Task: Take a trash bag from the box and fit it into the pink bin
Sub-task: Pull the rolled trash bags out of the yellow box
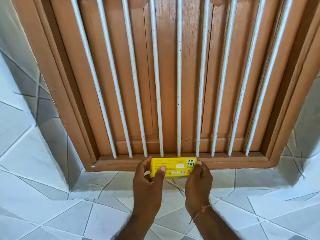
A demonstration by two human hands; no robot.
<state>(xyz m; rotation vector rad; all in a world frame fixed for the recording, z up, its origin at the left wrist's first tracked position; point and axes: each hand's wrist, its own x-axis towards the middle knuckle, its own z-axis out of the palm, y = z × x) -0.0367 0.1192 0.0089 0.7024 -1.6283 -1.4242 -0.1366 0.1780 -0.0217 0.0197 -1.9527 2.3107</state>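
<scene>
A small yellow trash-bag box (174, 168) with black print sits on the brown wooden window sill (233, 161), just in front of the white bars. My left hand (149, 179) grips its left end, thumb across the front face. My right hand (198, 181) holds its right end with the thumb on the top corner. The box looks closed and no bag shows. The pink bin is not in view.
Several white vertical bars (156, 84) stand in front of closed brown wooden shutters (190, 66). Grey-and-white tiled wall (52, 196) surrounds the window recess below and on both sides. A thin thread bracelet (202, 211) circles my right wrist.
</scene>
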